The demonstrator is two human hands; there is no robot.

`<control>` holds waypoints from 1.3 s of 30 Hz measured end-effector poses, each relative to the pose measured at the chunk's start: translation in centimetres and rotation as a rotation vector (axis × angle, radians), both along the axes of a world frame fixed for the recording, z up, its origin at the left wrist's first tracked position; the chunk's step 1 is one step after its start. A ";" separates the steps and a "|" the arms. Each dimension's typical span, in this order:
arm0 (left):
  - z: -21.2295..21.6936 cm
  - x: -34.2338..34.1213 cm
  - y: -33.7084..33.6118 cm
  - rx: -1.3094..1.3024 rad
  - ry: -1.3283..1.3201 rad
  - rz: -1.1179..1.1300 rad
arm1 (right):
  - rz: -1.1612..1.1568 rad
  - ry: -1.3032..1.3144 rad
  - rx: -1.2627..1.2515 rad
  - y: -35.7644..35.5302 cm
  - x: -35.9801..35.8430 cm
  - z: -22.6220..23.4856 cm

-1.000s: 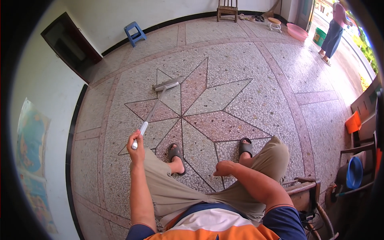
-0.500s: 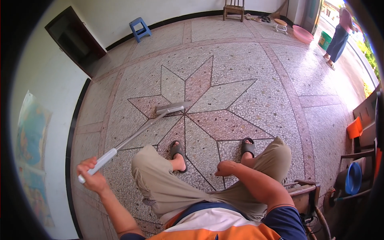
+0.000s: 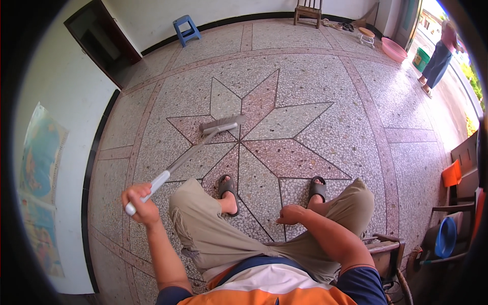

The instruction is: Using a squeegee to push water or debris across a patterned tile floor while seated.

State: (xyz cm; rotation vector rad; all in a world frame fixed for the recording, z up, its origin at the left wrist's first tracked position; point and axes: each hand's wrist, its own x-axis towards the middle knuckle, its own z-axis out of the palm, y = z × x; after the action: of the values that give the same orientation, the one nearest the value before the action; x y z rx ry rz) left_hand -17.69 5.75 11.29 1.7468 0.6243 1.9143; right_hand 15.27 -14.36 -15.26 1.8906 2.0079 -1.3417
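My left hand is closed round the white grip of a long-handled brush. Its metal pole slants away to the right. The white head, edged with greyish bristles, is over the middle of the star pattern on the floor; motion blurs it, so I cannot tell whether it touches. Near my right knee, my right hand hangs loosely curled, with nothing seen in it. My feet in dark sandals stand apart on the floor, and I am seated.
A blue stool and a wooden chair stand by the far wall. A pink basin and green bucket are near the doorway, where another person stands. Wooden furniture and a blue basin are at my right.
My left hand has moved right and a little forward with the brush grip. The brush head has tilted and shifted slightly away from me. My right hand stays put; the whole view has shifted slightly.
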 end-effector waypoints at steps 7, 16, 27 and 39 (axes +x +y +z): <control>-9.6 1.5 8.9 -0.289 0.230 0.181 | -0.036 0.016 -0.045 0.4 -0.3 0.5; -13.4 3.0 12.5 -0.565 0.299 0.017 | -0.041 0.009 0.018 -0.1 0.3 0.1; -9.7 2.5 1.5 -0.387 0.363 0.144 | -0.062 -0.056 -0.030 0.0 0.0 -0.5; 7.0 -1.5 -5.2 0.023 -0.192 -0.378 | -0.077 -0.009 -0.077 0.4 -0.5 0.5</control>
State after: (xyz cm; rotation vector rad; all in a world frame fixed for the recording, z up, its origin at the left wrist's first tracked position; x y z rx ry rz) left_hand -19.22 0.53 18.33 1.5393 0.1856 1.7940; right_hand 14.79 -13.94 -14.77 1.9545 1.8690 -1.4039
